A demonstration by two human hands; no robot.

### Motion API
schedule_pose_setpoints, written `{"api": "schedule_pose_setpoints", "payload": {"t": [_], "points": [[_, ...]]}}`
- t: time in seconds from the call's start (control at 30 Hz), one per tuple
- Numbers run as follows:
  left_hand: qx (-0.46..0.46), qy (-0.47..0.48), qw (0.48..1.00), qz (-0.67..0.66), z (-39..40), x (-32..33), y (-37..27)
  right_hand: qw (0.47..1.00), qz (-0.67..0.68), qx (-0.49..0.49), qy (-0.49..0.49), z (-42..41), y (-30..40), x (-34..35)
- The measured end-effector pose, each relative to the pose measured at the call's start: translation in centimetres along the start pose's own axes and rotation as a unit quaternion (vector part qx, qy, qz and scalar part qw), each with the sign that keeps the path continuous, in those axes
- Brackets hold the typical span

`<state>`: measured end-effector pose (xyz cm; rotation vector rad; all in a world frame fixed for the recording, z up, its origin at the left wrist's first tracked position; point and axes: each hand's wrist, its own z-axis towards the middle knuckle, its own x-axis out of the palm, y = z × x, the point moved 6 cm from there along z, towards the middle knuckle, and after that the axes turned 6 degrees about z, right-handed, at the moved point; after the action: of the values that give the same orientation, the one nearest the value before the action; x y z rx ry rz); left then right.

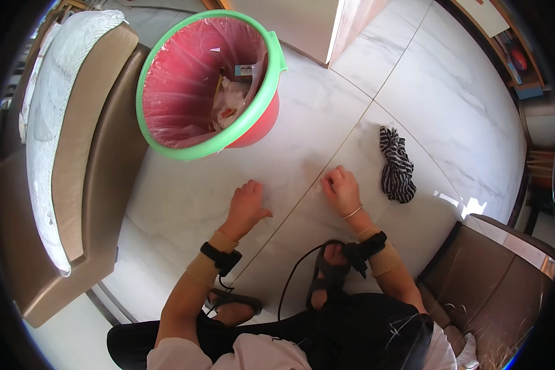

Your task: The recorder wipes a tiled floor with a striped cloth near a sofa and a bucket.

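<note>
My left hand (247,206) hovers over the marbled tile floor (180,194), thumb held away from the fingers and nothing seen in it. To its right, my right hand (342,189) has curled fingers. A faint pale scrap (318,187) shows by its fingertips; whether it is pinched or lies on the floor is unclear. A knotted black-and-white striped cloth (397,166) lies on the tiles, right of my right hand and apart from it. Ahead on the left stands a red bin (263,125) with a green rim (185,154). Its clear liner holds crumpled tissue (231,99) and other waste.
A brown padded seat (108,138) with a pale cover (48,115) stands at left. Another brown seat (471,273) is at lower right. A white cabinet (300,23) stands behind the bin, and shelves (513,46) line the upper right. A black cable (289,277) hangs near my sandals.
</note>
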<state>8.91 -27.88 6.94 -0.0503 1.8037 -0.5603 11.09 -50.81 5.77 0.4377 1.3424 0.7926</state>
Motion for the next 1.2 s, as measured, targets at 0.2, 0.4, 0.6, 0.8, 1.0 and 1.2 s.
{"api": "schedule_pose_setpoints", "payload": {"t": [0.2,0.4,0.6,0.8,1.0,1.2], "points": [[0.023,0.011,0.999,-0.031,1.2,2.5,-0.1,0.992,0.114,0.051,-0.024,3.3,0.6,-3.3],[0.059,0.041,0.997,0.03,1.5,4.5,-0.6,0.973,0.201,0.023,-0.111,13.2,8.3,-11.7],[0.009,0.01,1.0,0.012,1.6,0.0,-2.2,0.95,0.202,-0.236,-0.026,16.9,15.9,-10.3],[0.108,-0.244,0.95,-0.163,1.6,-13.9,-7.7,0.972,-0.208,0.062,-0.09,5.8,-4.6,-14.5],[0.004,-0.104,0.967,-0.234,1.0,-5.2,-0.8,0.981,-0.151,0.1,-0.072,-0.1,-10.2,-10.0],[-0.126,-0.027,0.942,-0.309,0.3,-0.8,3.2,0.986,-0.111,0.073,-0.097,5.7,-7.7,-3.9]]}}
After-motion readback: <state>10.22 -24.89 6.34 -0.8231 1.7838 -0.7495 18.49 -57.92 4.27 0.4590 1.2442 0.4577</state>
